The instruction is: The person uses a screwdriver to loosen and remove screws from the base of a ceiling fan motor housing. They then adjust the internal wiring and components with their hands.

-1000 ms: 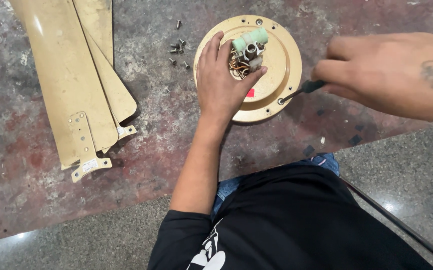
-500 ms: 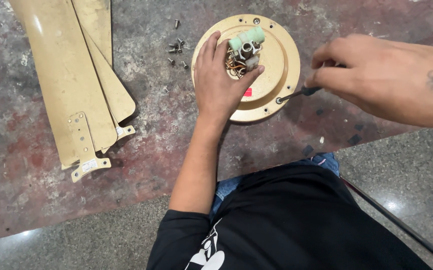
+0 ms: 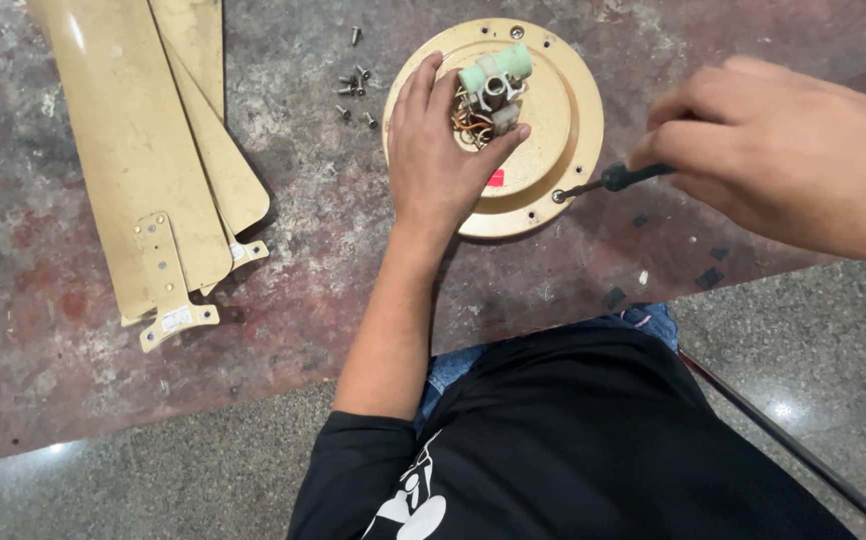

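Fan motor housing (image 3: 553, 110) pinned under flat, open left hand (image 3: 443, 160); right hand (image 3: 753, 150) grips screwdriver (image 3: 608, 182).

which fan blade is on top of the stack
The widest-showing blade, far left, lies on top; its bracket shows in full. The other blades peek out from under its right edge.

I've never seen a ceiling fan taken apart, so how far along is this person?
Looks done: the fan blades lie stacked apart from the round motor housing, and loose screws lie beside it. In hand: the left hand presses on the housing while the right hand holds a screwdriver with its tip at a rim screw. Left: other rim screws seem in place, and the wired centre looks untouched.
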